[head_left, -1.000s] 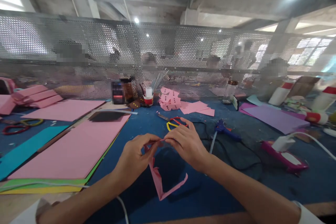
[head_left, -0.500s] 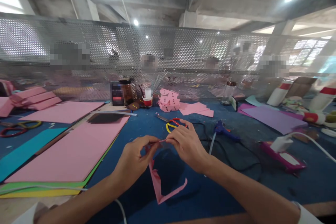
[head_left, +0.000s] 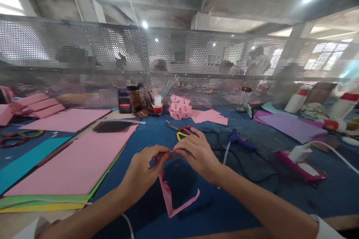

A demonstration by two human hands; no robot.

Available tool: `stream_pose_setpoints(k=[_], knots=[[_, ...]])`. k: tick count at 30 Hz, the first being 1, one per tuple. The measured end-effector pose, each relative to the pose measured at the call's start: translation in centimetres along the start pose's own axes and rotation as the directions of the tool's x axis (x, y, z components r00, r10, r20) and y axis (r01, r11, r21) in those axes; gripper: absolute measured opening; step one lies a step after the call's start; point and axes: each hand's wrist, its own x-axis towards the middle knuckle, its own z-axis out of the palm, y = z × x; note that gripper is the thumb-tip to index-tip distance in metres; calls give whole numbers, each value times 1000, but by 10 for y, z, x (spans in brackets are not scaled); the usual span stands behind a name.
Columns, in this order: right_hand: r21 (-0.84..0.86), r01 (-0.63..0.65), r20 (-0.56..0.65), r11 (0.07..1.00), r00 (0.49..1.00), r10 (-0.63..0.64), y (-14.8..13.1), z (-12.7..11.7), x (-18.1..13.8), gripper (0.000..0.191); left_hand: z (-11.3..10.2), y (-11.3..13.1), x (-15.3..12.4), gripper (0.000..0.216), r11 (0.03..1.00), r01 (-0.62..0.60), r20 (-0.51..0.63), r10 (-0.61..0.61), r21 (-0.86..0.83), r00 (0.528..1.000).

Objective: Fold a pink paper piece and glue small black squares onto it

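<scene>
My left hand (head_left: 143, 170) and my right hand (head_left: 198, 155) meet above the blue table (head_left: 252, 194), both pinching the top edge of a folded pink paper strip (head_left: 171, 198). The strip hangs down from my fingers, bends into a V shape and its lower corner rests on the table. Both hands have their fingers closed on the paper.
Large pink sheets (head_left: 78, 160) lie at left over green, yellow and teal ones. Scissors (head_left: 183, 132), a blue glue gun (head_left: 238, 140), pink dice-like boxes (head_left: 181, 108), jars (head_left: 134, 97), a purple sheet (head_left: 291, 125) and a pink device with white cable (head_left: 301, 162) surround me. A perforated metal screen (head_left: 179, 63) stands behind.
Almost nothing differs; my hands hold the pink strip in the same place, with my right fingers shifting slightly along its top edge.
</scene>
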Motion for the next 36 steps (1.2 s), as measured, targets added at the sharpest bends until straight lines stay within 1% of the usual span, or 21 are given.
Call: stream_pose_setpoints(k=[7,16,24,32,36], knots=[[-26,-8,-45,1000,999,7,0,3,-1,12,1,0,1,18,1000,-22,-5,22,13,1000],[-33,8,-41,999,999,-9,-4,1,1,10,-1,2,1,18,999,-45,-15,45,9,999],[-30,-14,-57,999,998,13,-2,2,1,11,-2,4,2,20,997,-66,-26,66,27,997],[-16,-34,-74,999,997,33,3,3,2,12,-4,5,3,23,1000,-18,1,18,6,1000],[-27,-38,-69,999,997,36,3,4,2,13,-5,7,1,24,1000,-19,-4,19,-2,1000]])
